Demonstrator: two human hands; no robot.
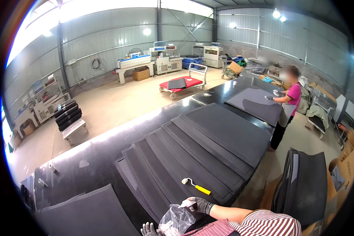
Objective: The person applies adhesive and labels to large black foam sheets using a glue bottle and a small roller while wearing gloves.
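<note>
My right hand (pixel 201 205), in a dark grey glove, has its fingers closed on a small white piece (pixel 187 203) at the upper edge of a clear plastic bag (pixel 177 217). Pale pieces show inside the bag; their kind is too unclear to tell. Beside the bag at the lower edge, my left hand (pixel 148 229), in a grey glove, has its fingers spread. Whether it touches the bag is hard to see. A small roller with a yellow handle (pixel 202 190) lies just beyond my right hand, on a fanned row of dark grey mats (pixel 192 157).
Another dark mat (pixel 86 212) lies at the near left of the long black table (pixel 82 165). A person in pink (pixel 294 94) works at a mat (pixel 255 104) across the table. Folded mats (pixel 303 185) and cartons stand at right; a red-topped cart (pixel 185 83) stands beyond.
</note>
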